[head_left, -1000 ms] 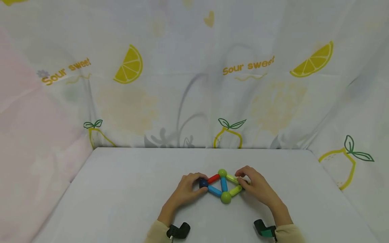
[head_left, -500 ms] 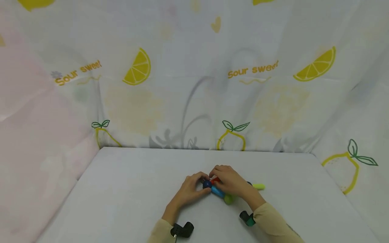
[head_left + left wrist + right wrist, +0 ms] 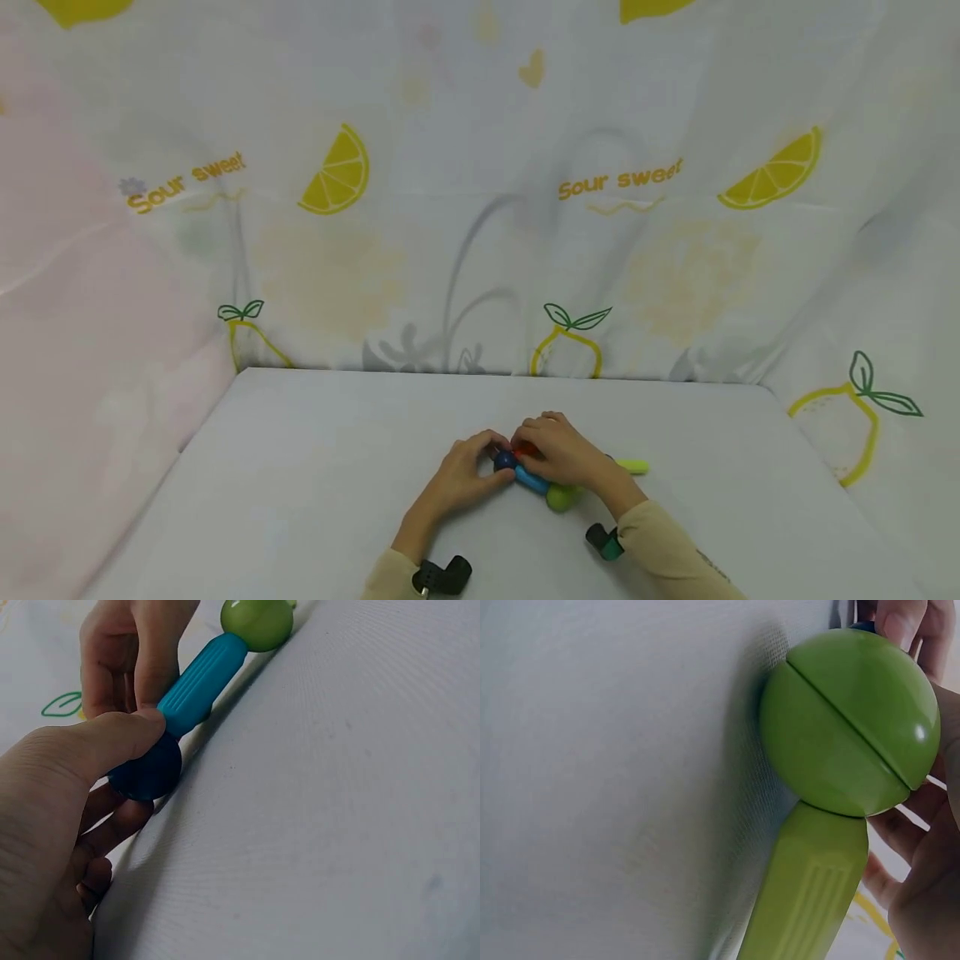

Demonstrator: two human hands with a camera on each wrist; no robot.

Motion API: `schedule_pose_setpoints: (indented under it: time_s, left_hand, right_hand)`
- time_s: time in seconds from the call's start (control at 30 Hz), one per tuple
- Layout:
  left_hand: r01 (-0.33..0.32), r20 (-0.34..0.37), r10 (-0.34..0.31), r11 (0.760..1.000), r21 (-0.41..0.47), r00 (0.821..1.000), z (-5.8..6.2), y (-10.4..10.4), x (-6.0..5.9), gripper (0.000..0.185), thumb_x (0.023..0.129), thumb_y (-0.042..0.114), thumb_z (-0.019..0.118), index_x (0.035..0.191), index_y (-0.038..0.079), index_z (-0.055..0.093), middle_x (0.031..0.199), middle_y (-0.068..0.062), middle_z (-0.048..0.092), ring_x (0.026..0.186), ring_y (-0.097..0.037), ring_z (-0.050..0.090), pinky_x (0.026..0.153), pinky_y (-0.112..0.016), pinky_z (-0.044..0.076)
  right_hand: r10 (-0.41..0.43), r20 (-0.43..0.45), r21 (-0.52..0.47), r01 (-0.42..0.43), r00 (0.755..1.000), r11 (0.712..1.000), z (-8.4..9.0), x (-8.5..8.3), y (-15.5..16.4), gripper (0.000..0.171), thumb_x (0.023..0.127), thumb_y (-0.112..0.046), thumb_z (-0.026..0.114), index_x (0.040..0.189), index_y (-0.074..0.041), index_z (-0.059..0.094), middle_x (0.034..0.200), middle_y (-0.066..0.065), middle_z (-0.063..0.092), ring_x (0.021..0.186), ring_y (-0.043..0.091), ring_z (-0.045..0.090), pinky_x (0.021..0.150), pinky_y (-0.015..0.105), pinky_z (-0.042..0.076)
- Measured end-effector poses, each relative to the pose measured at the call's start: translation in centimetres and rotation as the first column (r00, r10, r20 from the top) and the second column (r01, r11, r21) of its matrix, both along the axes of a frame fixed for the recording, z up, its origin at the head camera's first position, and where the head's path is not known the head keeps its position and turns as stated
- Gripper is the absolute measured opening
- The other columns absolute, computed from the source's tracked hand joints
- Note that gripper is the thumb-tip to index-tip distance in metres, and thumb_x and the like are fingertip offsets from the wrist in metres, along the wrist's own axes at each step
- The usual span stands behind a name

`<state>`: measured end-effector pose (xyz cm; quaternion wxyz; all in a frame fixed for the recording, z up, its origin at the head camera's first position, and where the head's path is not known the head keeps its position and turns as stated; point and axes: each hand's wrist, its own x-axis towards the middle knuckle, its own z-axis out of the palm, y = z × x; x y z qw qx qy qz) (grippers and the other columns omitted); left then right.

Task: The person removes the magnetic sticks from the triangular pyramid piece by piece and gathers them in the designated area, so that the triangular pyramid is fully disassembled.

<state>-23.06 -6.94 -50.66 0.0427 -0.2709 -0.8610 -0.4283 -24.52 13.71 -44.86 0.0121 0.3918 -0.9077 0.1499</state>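
A frame of magnetic rods and balls lies on the table. My left hand pinches the dark blue ball at its left corner, thumb in front and fingers behind. My right hand grips the red rod beside that ball, covering much of the frame. From the blue ball, a light blue rod runs to a green ball, large in the right wrist view. A yellow-green rod joins the green ball there. The far green ball and middle rod are hidden behind my right hand.
Beyond the right wrist, another yellow-green rod sticks out to the right. The white table ends at a back edge before a lemon-print cloth. Black wrist cameras sit on both wrists, the left wrist camera near the table's front.
My right hand has moved left from the frame's right corner to the red rod, uncovering the outer yellow-green rod. My left hand keeps hold of the blue ball. The head view has shifted slightly.
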Motion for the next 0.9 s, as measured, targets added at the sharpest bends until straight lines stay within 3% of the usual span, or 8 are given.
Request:
schedule_pose_setpoints:
  time_s: [0.23,0.4,0.53,0.77,0.9]
  left_hand:
    - [-0.006,0.011,0.005,1.0,0.023,1.0,-0.1,-0.4,0.2,0.03,0.082,0.037,0.072,0.107,0.026,0.058,0.093,0.014,0.063,0.085,-0.002,0.056,0.083,-0.03,0.036]
    - [0.02,0.014,-0.021,1.0,0.013,1.0,-0.2,-0.2,0.1,0.03,0.08,0.037,0.074,0.104,0.027,0.059,0.09,0.017,0.062,0.084,0.0,0.054,0.082,-0.028,0.034]
    - [0.017,-0.024,-0.016,1.0,0.007,1.0,-0.2,-0.1,-0.2,0.031,0.079,0.037,0.075,0.103,0.026,0.059,0.09,0.017,0.062,0.084,0.002,0.055,0.081,-0.028,0.035]
    - [0.032,-0.054,-0.031,0.999,0.016,0.998,0.0,-0.2,-0.2,0.031,0.079,0.037,0.075,0.103,0.024,0.06,0.09,0.016,0.064,0.082,0.003,0.057,0.08,-0.028,0.036]
    - [0.03,-0.087,-0.028,0.999,0.028,0.996,0.1,-0.2,-0.1,0.03,0.078,0.032,0.076,0.104,0.022,0.062,0.089,0.014,0.065,0.08,0.001,0.058,0.078,-0.028,0.035]
  right_hand:
    - [0.0,-0.002,-0.017,0.0,1.0,1.0,-0.4,-0.2,-0.4,0.016,0.088,-0.02,0.065,0.103,-0.015,0.064,0.097,-0.004,0.064,0.093,0.012,0.058,0.101,0.052,0.036]
    - [-0.074,-0.002,-0.037,0.074,0.997,0.997,-0.8,-0.4,-0.1,0.011,0.089,-0.019,0.063,0.099,-0.015,0.065,0.091,-0.005,0.062,0.088,0.012,0.058,0.099,0.05,0.038]
    - [-0.118,0.001,-0.071,0.117,0.993,0.991,-1.0,-0.5,0.2,0.013,0.088,-0.018,0.064,0.101,-0.015,0.064,0.093,-0.005,0.062,0.091,0.013,0.058,0.098,0.048,0.039]
    - [-0.165,-0.019,-0.237,0.156,0.986,0.959,-1.3,2.0,0.2,0.012,0.086,-0.014,0.067,0.098,-0.016,0.064,0.094,-0.008,0.06,0.088,0.008,0.056,0.08,0.031,0.05]
    - [-0.138,0.011,-0.248,0.137,0.99,0.959,-1.4,3.3,-0.2,0.016,0.087,-0.014,0.066,0.103,-0.014,0.062,0.096,-0.006,0.062,0.088,0.006,0.059,0.078,0.026,0.051]
